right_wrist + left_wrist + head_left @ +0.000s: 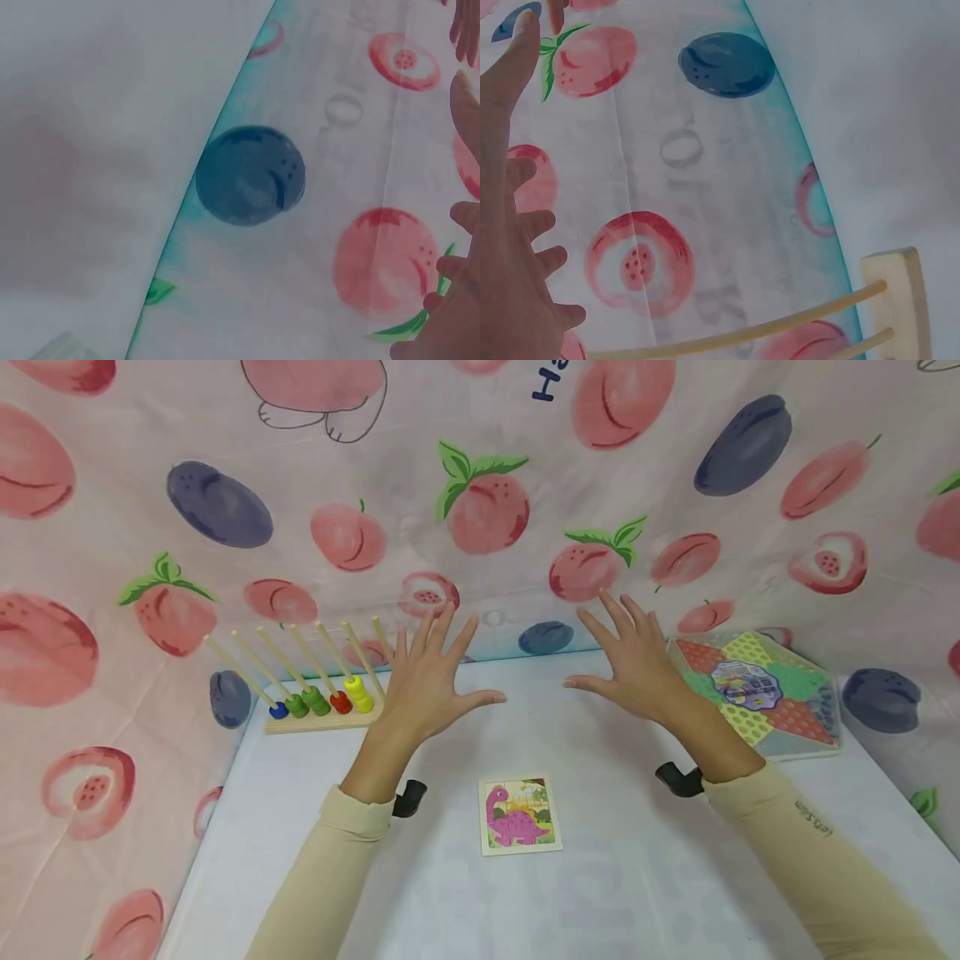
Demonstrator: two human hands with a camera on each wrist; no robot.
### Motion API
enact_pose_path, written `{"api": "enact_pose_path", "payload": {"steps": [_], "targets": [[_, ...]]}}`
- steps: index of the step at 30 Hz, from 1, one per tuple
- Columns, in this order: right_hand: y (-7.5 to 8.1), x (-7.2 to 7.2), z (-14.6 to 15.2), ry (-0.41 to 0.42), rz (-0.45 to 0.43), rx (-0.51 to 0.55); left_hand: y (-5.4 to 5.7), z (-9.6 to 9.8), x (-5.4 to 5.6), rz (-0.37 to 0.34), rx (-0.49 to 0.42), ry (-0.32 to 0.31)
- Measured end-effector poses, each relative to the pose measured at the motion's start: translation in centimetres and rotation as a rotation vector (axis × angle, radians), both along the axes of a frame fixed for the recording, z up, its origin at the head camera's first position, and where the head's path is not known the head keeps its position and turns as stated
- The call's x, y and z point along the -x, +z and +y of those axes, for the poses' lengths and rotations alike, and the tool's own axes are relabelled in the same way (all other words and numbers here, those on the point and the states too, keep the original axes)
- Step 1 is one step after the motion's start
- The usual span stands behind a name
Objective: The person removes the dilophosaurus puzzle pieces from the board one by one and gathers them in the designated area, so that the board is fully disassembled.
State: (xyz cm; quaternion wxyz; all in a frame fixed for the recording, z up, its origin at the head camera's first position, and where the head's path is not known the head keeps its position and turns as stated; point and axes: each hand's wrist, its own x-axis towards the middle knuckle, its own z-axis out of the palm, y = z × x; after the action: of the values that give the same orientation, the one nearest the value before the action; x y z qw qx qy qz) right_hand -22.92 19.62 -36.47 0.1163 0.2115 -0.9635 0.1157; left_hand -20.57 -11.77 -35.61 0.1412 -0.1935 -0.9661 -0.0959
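Note:
Both hands are held up over the white table with fingers spread, and neither holds anything. My left hand (pixel 426 681) is nearest the wooden bead stand (pixel 322 722), whose upright rods carry blue, green, red and yellow rings; it covers the stand's right end. In the left wrist view, fingers (pixel 547 259) show at the left edge beside the stand's base (pixel 896 304). My right hand (pixel 633 660) is left of a flat clear box (pixel 806 681) with coloured patterned panels. A square puzzle (pixel 519 816) with a pink dinosaur lies on the table between the forearms.
A cloth printed with peaches and plums (pixel 487 514) hangs behind the table (pixel 600 877) and along its left side. Each wrist wears a black camera mount, the left one (pixel 409 798) and the right one (pixel 679 778).

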Motion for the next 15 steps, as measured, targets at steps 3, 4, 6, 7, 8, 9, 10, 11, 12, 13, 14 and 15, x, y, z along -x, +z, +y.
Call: {"api": "enact_pose_path", "payload": {"steps": [3, 4, 6, 7, 8, 9, 10, 11, 12, 13, 14, 15], "targets": [[-0.3, -0.7, -0.6, 0.041, 0.005, 0.058, -0.4, -0.4, -1.0, 0.002, -0.023, 0.004], [-0.5, -1.0, -0.8, 0.053, 0.010, 0.075, -0.5, -0.5, -1.3, 0.009, -0.032, 0.003], [-0.7, -1.4, -1.1, 0.074, 0.019, 0.106, -0.9, -0.8, -2.0, 0.021, -0.043, 0.006], [-0.8, -1.7, -1.3, 0.080, 0.018, 0.121, -1.1, -0.9, -2.4, 0.029, -0.051, 0.005], [-1.0, -1.9, -1.4, 0.086, 0.013, 0.136, -1.3, -1.0, -2.7, 0.034, -0.063, 0.004], [-1.1, -2.1, -1.6, 0.092, 0.007, 0.151, -1.5, -1.2, -3.1, 0.038, -0.072, 0.004], [-1.3, -2.3, -1.8, 0.097, -0.004, 0.165, -1.7, -1.3, -3.4, 0.039, -0.080, 0.005], [-1.5, -2.5, -2.0, 0.103, -0.014, 0.177, -1.9, -1.4, -3.8, 0.036, -0.090, 0.007], [-1.7, -2.6, -2.1, 0.109, -0.024, 0.188, -2.2, -1.5, -4.2, 0.026, -0.102, 0.008], [-2.0, -2.8, -2.3, 0.116, -0.036, 0.197, -2.4, -1.6, -4.6, 0.015, -0.113, 0.007], [-2.2, -2.9, -2.6, 0.127, -0.048, 0.208, -2.6, -1.6, -4.9, 0.001, -0.124, 0.007], [-2.5, -3.1, -2.8, 0.138, -0.060, 0.215, -2.9, -1.7, -5.3, -0.015, -0.130, 0.006]]}}
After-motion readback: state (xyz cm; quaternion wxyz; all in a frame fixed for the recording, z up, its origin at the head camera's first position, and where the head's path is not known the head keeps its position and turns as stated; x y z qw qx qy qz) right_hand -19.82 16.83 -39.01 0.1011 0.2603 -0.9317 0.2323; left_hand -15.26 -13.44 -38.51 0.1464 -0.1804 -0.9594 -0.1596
